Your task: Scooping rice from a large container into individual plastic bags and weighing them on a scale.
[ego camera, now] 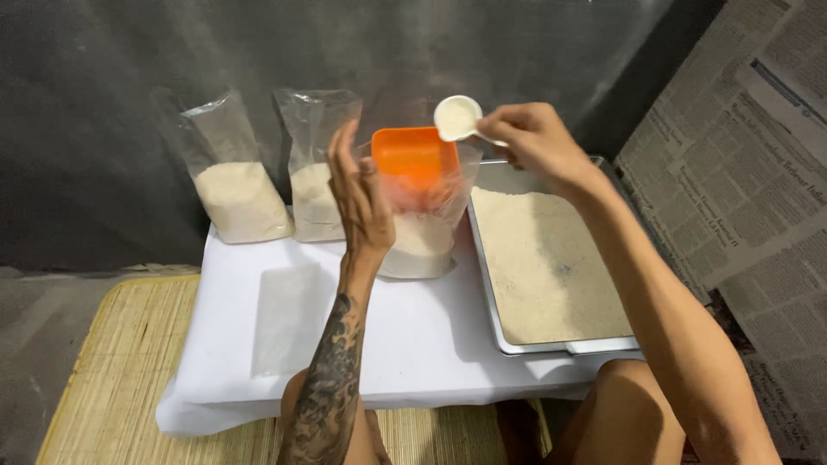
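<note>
My left hand [357, 194] grips the rim of a clear plastic bag [422, 245] partly filled with white grain; an orange funnel-like scoop [415, 159] sits in the bag's mouth. My right hand [534, 138] holds a small white measuring spoon [457, 118] by its handle, just above the orange scoop. The spoon's bowl carries white grain. The bag stands on a low table covered in white cloth [413, 336].
Two more clear bags of grain [239, 200] [314, 202] stand at the table's back left. A metal tray [491, 284] full of the same grain lies on the right. An empty flat plastic bag [289, 319] lies on the cloth. Woven mat below, newspaper at right.
</note>
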